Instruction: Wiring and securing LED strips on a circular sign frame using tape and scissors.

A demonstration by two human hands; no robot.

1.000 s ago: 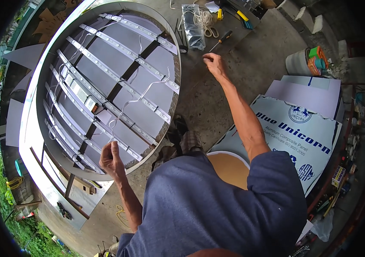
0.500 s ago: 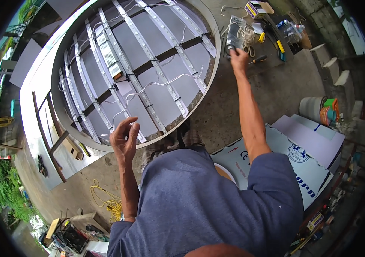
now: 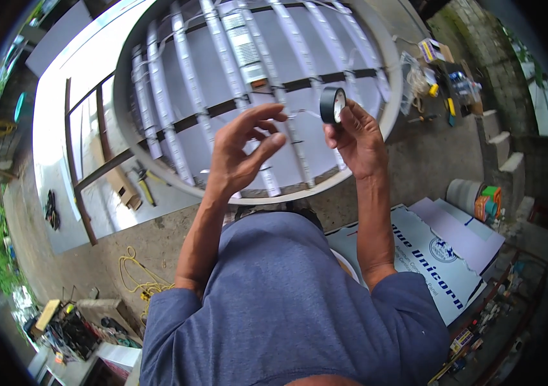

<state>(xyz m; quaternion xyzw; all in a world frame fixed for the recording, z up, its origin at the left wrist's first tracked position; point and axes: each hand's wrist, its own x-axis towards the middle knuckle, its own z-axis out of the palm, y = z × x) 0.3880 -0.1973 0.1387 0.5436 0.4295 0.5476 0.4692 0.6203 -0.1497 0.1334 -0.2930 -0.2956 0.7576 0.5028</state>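
Observation:
A roll of black electrical tape is pinched between the thumb and fingers of my right hand. Nothing is in my left hand; its fingers are apart and curved toward the tape. Both hands are above a large round frame with a pale rim. Inside it run several LED strips, crossed by dark bars. A perforated metal power supply sits among the strips, near its middle. Thin white wires link the strips, partly hidden behind my hands.
To the right on the floor are a bundle of cord, a yellow-handled tool and a small box. Yellow-handled pliers lie on a sheet at left. Printed panels are beside me at right, yellow cord behind left.
My right hand has come back from the items at far right, now holding up the tape roll. My left hand has risen over the round frame. The view has shifted.

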